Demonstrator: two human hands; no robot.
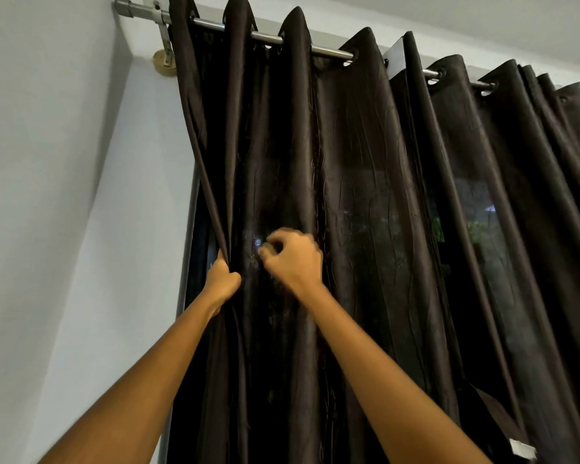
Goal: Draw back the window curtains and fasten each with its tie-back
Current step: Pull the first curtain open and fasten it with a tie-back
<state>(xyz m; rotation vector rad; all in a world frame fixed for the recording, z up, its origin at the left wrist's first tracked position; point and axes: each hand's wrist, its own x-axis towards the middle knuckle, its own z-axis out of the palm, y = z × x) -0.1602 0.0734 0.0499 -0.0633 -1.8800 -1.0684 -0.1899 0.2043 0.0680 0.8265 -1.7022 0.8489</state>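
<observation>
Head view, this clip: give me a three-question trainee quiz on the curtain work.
1. True or false: the left hand is closed on the outer edge of the dark curtain.
2. Which holds the curtain up? A) hooks on a track B) eyelets on a metal rod C) clips on a wire
3. Fill in: the right hand, blurred, is in a loose ____ in front of the fabric.

Key: 1 true; 2 B; 3 fist
</observation>
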